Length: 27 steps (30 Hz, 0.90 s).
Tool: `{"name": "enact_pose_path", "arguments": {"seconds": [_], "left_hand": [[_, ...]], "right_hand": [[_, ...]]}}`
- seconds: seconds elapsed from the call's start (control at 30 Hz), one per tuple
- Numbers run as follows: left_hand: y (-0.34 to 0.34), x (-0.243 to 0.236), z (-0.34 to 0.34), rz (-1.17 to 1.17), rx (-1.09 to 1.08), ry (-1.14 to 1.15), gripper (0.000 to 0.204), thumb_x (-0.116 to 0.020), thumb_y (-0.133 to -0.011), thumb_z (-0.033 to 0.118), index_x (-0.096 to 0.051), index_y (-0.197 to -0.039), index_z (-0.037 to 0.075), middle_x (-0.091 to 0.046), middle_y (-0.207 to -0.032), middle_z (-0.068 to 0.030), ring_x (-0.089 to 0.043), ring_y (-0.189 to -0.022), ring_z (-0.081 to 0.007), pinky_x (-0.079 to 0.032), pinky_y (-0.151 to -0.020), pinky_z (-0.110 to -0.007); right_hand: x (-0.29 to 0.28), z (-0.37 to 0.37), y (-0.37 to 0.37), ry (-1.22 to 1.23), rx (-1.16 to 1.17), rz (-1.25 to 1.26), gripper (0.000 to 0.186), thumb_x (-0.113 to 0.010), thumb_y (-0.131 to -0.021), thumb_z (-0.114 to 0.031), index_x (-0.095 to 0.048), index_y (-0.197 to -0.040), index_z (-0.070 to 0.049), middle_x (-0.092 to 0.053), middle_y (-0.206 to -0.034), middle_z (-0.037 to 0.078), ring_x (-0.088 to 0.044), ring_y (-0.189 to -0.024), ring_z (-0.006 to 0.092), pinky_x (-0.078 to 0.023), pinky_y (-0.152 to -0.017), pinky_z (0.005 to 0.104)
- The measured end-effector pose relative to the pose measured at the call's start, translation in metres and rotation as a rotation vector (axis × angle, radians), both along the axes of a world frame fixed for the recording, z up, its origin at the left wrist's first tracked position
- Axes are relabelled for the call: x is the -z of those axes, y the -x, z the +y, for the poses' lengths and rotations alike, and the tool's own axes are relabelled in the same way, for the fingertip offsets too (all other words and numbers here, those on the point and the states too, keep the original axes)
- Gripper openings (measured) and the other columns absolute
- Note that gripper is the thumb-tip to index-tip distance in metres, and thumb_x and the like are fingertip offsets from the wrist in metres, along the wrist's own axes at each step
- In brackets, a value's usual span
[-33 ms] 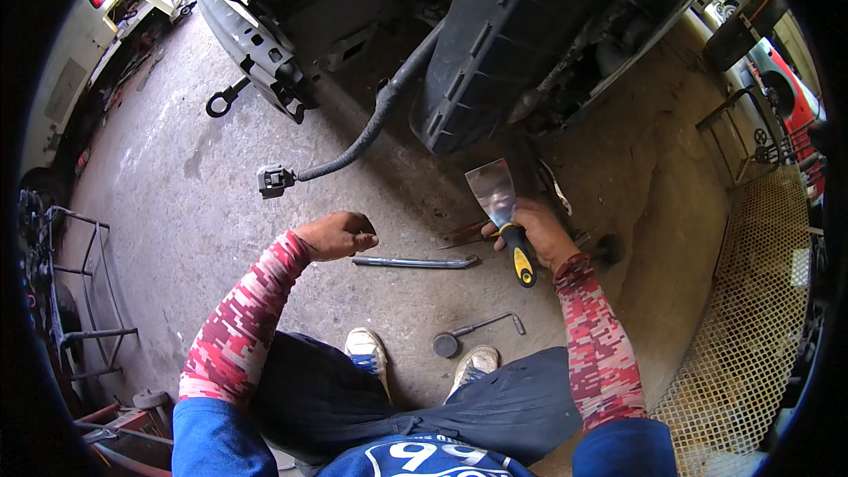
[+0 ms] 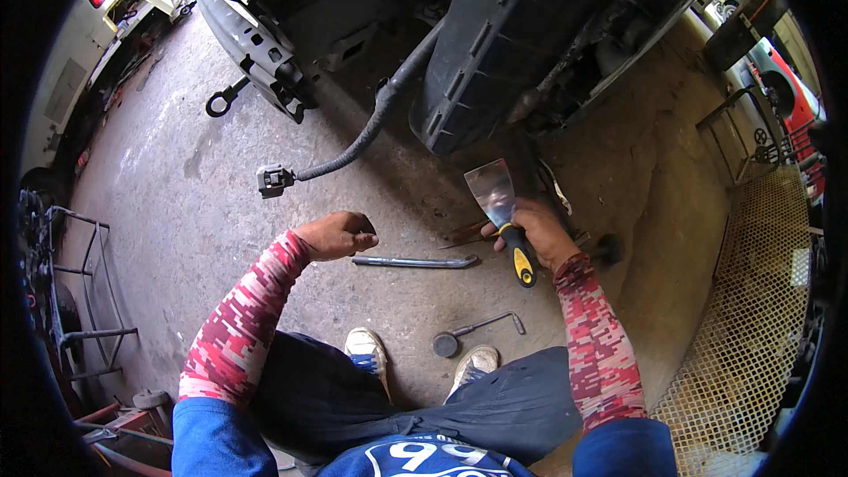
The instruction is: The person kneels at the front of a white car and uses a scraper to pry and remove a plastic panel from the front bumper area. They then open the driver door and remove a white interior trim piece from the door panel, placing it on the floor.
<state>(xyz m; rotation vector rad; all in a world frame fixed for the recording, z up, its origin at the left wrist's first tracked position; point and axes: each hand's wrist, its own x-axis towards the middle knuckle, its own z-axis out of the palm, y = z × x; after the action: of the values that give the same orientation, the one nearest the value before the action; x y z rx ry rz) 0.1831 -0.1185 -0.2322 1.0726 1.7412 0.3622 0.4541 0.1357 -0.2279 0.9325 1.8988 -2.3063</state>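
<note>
My right hand [image 2: 539, 230] grips a putty knife, its metal blade [image 2: 490, 184] angled up and its black-and-yellow handle [image 2: 519, 258] hanging below my fingers. My left hand [image 2: 336, 236] is loosely curled with nothing visible in it, just above a chrome bent bar [image 2: 406, 261] lying on the floor. A second tool with a round head [image 2: 446, 344] and a thin bent shaft lies near my shoes. A corrugated hose with a connector [image 2: 276, 179] hangs ahead of my left hand, beside a long black plastic vehicle part [image 2: 468, 53].
A metal bracket with a tow eye [image 2: 265, 53] juts out at upper left. Expanded metal mesh [image 2: 751, 318] lies at my right, with a cart frame [image 2: 724, 132] and red vehicle [image 2: 795, 106] beyond. A tube frame [image 2: 84, 336] stands at left. Concrete floor [image 2: 177, 238] spreads around me.
</note>
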Motion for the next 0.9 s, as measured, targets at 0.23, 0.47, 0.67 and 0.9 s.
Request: {"name": "enact_pose_path", "arguments": {"seconds": [0.23, 0.47, 0.67, 0.9], "left_hand": [[0.003, -0.001, 0.005, 0.007, 0.005, -0.001, 0.045, -0.054, -0.105, 0.034, -0.061, -0.126, -0.005, -0.071, -0.110, -0.0162, -0.070, -0.095, -0.0247, -0.057, -0.088, -0.038], [0.002, -0.002, 0.006, 0.035, 0.018, 0.003, 0.046, -0.054, -0.106, 0.035, -0.061, -0.127, -0.006, -0.070, -0.113, -0.0174, -0.070, -0.096, -0.0259, -0.057, -0.089, -0.038], [0.004, -0.003, 0.007, 0.027, 0.030, 0.000, 0.046, -0.055, -0.105, 0.036, -0.062, -0.126, -0.005, -0.071, -0.109, -0.0165, -0.070, -0.096, -0.0254, -0.057, -0.089, -0.038], [-0.011, -0.019, 0.017, -0.117, -0.214, -0.025, 0.070, -0.051, -0.103, 0.056, -0.060, -0.126, -0.009, -0.072, -0.108, -0.0199, -0.069, -0.098, -0.0272, -0.055, -0.092, -0.039]], "right_hand": [[0.001, 0.003, 0.000, 0.067, -0.073, -0.127, 0.035, -0.043, -0.101, -0.013, -0.055, -0.128, 0.006, -0.072, -0.096, 0.019, -0.068, -0.063, 0.0189, -0.058, -0.062, 0.0282], [0.006, 0.001, -0.002, 0.170, -0.046, -0.133, 0.035, -0.042, -0.102, -0.011, -0.054, -0.126, 0.011, -0.072, -0.097, 0.022, -0.071, -0.067, 0.0249, -0.061, -0.063, 0.0327], [-0.009, 0.000, 0.000, 0.061, -0.171, -0.152, 0.037, -0.044, -0.101, -0.015, -0.059, -0.122, 0.011, -0.073, -0.100, 0.023, -0.072, -0.070, 0.0260, -0.061, -0.066, 0.0322], [-0.030, -0.024, 0.005, 0.130, -0.236, -0.273, 0.067, -0.048, -0.103, -0.058, -0.061, -0.109, 0.008, -0.060, -0.076, 0.006, -0.067, -0.061, 0.0166, -0.057, -0.060, 0.0280]]}}
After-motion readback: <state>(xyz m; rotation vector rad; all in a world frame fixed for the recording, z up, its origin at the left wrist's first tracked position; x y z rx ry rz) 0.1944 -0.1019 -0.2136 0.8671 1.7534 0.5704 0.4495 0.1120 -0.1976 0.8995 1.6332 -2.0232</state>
